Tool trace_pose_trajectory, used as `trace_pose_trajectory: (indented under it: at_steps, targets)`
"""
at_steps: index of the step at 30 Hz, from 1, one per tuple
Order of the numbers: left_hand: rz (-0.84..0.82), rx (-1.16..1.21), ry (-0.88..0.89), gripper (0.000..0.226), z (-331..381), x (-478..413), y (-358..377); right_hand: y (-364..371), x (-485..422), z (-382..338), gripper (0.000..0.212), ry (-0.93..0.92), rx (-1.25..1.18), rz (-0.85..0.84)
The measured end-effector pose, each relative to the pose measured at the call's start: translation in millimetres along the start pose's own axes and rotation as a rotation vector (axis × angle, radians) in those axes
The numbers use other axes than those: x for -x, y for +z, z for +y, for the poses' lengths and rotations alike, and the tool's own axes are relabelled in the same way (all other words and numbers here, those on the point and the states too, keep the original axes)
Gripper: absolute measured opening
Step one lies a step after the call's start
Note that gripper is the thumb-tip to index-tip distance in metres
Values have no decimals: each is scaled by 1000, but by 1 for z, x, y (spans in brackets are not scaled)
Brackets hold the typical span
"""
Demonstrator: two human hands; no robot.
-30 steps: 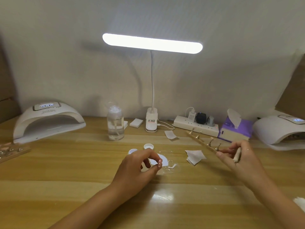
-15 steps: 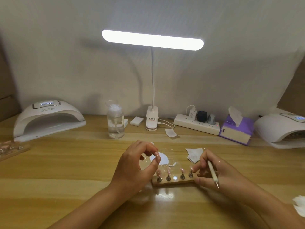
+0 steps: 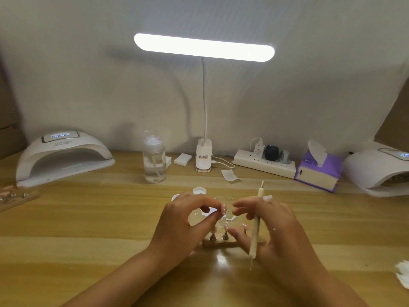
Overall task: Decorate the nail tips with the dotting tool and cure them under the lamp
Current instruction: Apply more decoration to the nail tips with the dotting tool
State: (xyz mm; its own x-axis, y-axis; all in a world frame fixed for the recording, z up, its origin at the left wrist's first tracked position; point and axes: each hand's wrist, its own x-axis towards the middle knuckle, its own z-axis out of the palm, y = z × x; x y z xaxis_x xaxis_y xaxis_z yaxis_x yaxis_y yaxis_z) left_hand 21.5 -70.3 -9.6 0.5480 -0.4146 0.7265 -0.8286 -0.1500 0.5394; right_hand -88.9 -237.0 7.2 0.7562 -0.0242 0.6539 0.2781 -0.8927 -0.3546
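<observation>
A small wooden holder [image 3: 219, 243] lies on the table between my hands, with pink nail tips [image 3: 225, 234] standing on its metal stands; my fingers hide part of it. My left hand [image 3: 183, 227] hovers just behind it, thumb and forefinger pinching a pale pink nail tip with white dots [image 3: 223, 209]. My right hand [image 3: 274, 231] is close on the right and holds the cream dotting tool [image 3: 256, 222] nearly upright between its fingers, one tip pointing away, the other toward me. The fingertips of both hands almost meet above the holder.
White curing lamps stand at the far left [image 3: 62, 156] and far right [image 3: 376, 171]. Along the back are a clear pump bottle [image 3: 154, 160], a lit desk lamp [image 3: 203, 160], a power strip [image 3: 263, 163] and a purple tissue box [image 3: 318, 171]. A second holder [image 3: 15, 197] lies at the left edge.
My right hand brought the wooden holder down from the air onto the table in front of me and let it go. It then turned the dotting tool upright and moved toward my left hand.
</observation>
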Motion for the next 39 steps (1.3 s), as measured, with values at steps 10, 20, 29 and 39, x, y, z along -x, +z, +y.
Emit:
trace_pose_trajectory:
  at_steps: [10, 20, 29, 39]
  targets:
    - [-50, -7, 69, 13, 7, 2, 3, 10, 2, 1, 35, 7, 0, 87]
    - [-168, -90, -48, 24, 8, 5, 1, 2, -2, 7, 26, 55, -104, 68]
    - [-383, -356, -43, 26, -10, 12, 3, -3, 1, 21, 37, 88, -56, -145]
    - [-300, -315, -11, 18, -10, 8, 2, -5, 4, 16, 23, 66, 41, -162]
